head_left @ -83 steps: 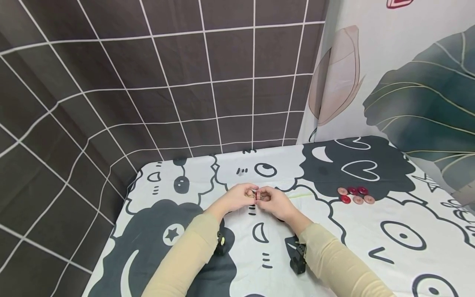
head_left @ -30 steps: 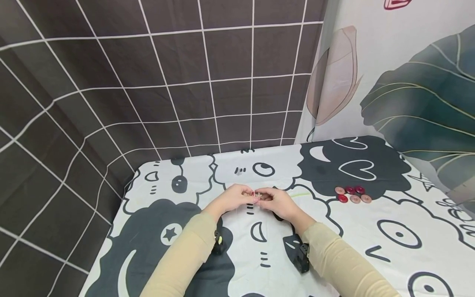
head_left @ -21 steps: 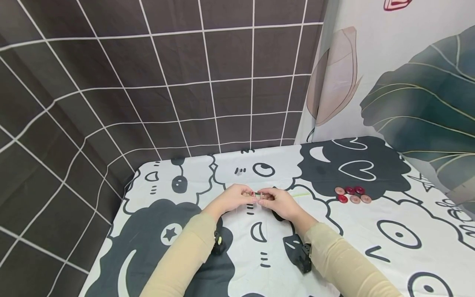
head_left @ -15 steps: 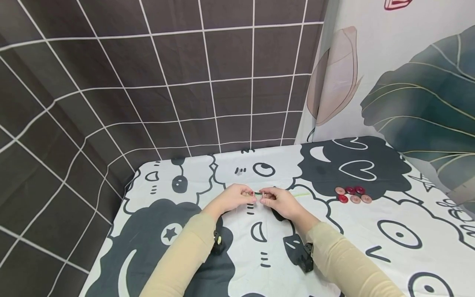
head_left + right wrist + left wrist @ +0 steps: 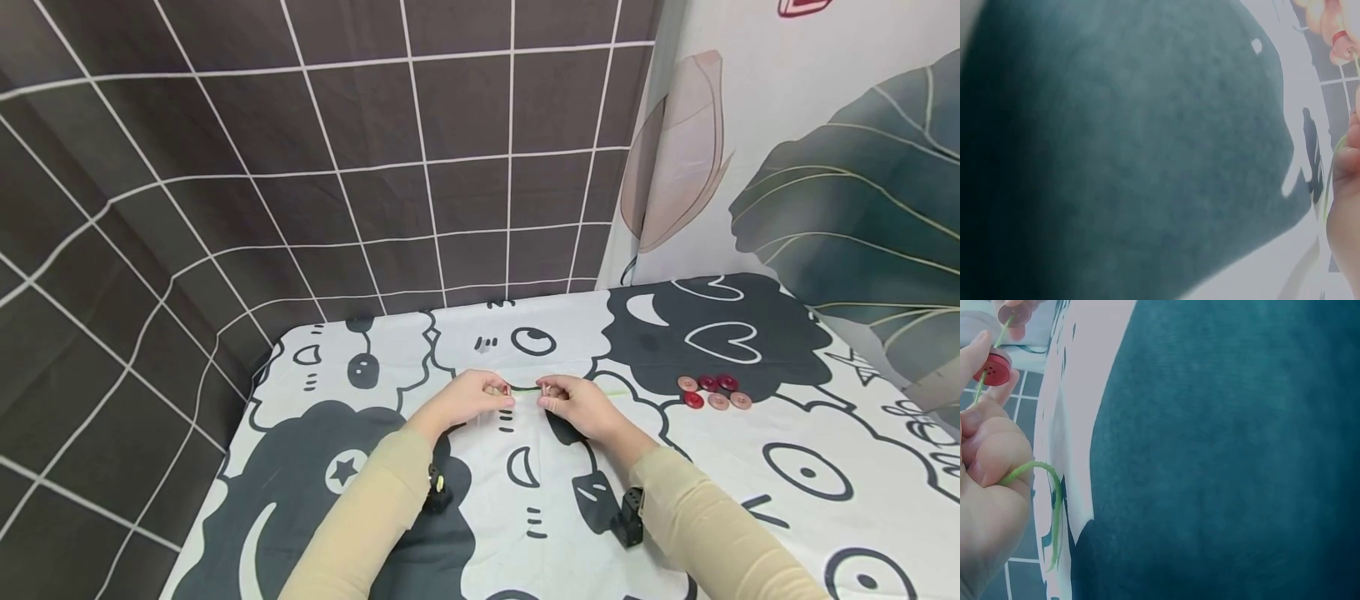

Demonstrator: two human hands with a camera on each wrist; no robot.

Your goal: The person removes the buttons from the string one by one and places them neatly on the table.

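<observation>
My left hand (image 5: 472, 395) pinches a red button (image 5: 994, 367) between thumb and finger. A green cord (image 5: 1002, 336) runs through that button, and its tail (image 5: 1055, 519) comes out of the curled fingers and hangs down. A short distance to the right, my right hand (image 5: 573, 400) pinches a dull pink button (image 5: 1013, 314) that is also on the cord. The stretch of cord between the two buttons shows in the left wrist view. From the right hand another length of cord (image 5: 1329, 181) trails down.
To the right on the patterned cloth (image 5: 570, 492) lie several loose buttons: dark red buttons (image 5: 727, 382), a bright red button (image 5: 693, 400) and pink buttons (image 5: 718, 402). A dark grid curtain (image 5: 465, 200) stands behind the cloth's far edge.
Earlier the hands met over the buttons. My right hand has since drawn away to the right with the pink button, widening the gap; the left hand has barely moved. The loose buttons lie as before.
</observation>
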